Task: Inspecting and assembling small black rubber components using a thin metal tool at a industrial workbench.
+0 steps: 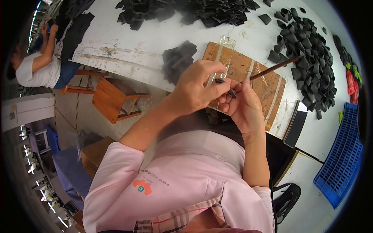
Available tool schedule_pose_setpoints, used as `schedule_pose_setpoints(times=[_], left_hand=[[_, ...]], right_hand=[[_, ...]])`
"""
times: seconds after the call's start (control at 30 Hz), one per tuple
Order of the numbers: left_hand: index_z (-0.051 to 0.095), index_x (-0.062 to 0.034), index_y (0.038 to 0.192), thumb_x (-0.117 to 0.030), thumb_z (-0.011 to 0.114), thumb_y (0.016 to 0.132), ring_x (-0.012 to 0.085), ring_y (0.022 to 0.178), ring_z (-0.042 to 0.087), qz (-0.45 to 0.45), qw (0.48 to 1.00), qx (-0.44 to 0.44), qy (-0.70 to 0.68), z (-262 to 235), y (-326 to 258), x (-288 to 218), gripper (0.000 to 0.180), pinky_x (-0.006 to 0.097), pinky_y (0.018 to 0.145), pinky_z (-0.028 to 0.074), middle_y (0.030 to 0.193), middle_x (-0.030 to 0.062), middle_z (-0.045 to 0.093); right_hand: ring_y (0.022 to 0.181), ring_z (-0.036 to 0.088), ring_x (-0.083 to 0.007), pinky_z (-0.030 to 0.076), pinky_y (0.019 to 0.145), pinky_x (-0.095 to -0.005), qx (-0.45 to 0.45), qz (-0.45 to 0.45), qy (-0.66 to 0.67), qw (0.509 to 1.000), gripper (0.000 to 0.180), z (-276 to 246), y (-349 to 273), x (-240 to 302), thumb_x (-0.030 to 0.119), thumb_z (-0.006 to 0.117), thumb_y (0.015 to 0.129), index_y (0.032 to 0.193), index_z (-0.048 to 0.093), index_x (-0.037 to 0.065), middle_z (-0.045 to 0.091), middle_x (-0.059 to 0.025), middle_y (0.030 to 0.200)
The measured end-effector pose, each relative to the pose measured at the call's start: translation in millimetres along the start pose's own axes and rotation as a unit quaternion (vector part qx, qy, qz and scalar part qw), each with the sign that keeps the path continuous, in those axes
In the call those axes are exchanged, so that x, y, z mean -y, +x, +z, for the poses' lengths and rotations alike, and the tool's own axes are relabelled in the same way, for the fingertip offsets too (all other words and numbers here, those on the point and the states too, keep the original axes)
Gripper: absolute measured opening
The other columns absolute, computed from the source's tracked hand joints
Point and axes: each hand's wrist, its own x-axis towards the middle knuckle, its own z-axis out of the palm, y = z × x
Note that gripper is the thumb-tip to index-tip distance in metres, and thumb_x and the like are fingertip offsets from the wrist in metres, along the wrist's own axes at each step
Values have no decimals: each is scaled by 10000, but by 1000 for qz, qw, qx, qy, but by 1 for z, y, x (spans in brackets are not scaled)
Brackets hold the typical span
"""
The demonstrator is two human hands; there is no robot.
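My left hand (pixel 196 86) is closed, its thumb and fingertips at a small black piece (pixel 220 80) of soft-looking material. Close beside it, my right hand (pixel 245 106) has its fingers curled round a thin brown stick (pixel 276 68), which slants up to the right past the thumb. A dark end (pixel 232 94) shows at the right fingers; whether it belongs to the black piece or the stick I cannot tell. Both hands are above the near edge of a brown wooden board (pixel 258 83) with strips of clear tape. Left of the board lies a stack of flat black pieces (pixel 178 60).
A large heap of black tube-like pieces (pixel 307 58) covers the white table's (pixel 136 58) right side. More black pieces (pixel 217 11) lie at the far edge. A blue plastic crate (pixel 342 151) stands right, a wooden stool (pixel 110 99) left. Another person (pixel 40 70) sits far left.
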Motion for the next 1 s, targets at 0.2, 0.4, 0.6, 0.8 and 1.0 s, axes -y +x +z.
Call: schedule_pose_setpoints(times=[0.2, 0.4, 0.6, 0.8, 1.0], left_hand=[[556, -9, 948, -41, 586, 780, 140, 754, 517, -345, 889, -128, -273, -1, 4, -48, 173, 243, 624, 434, 984, 91, 533], [559, -15, 886, -92, 540, 811, 108, 643, 555, -580, 542, -41, -607, 0, 8, -47, 109, 218, 574, 431, 746, 54, 591], [573, -13, 822, -51, 563, 788, 64, 577, 543, -583, 572, -57, -575, 4, 5, -49, 52, 172, 522, 420, 700, 22, 582], [563, 9, 801, -30, 599, 772, 65, 587, 539, -478, 807, -46, -344, 9, 15, -63, 59, 187, 537, 437, 680, 33, 589], [555, 20, 807, 39, 567, 762, 40, 491, 500, -257, 958, -108, -67, 32, 20, -66, 50, 169, 427, 397, 677, 35, 585]], right_hand=[[702, 604, -136, 529, 581, -256, 9, -118, 23, 993, 133, 1, -12, 4, 44, 563, 817, 936, 527, -3, 601, -75, 817], [697, 596, -122, 537, 598, -282, -18, -149, -20, 989, 127, 1, -21, 7, 42, 553, 823, 943, 527, 9, 596, -65, 797], [672, 568, -109, 508, 562, -245, -26, -134, -106, 985, 150, -10, -23, 6, 72, 581, 812, 944, 544, 10, 581, -60, 798], [627, 514, -133, 430, 499, -244, -95, -427, -564, 700, 156, 8, -36, 4, 125, 649, 755, 875, 604, 35, 535, -67, 778], [531, 494, -170, 396, 464, -275, -148, -505, -569, 632, 86, 8, -28, 4, -18, 605, 705, 783, 596, 16, 516, -68, 660]])
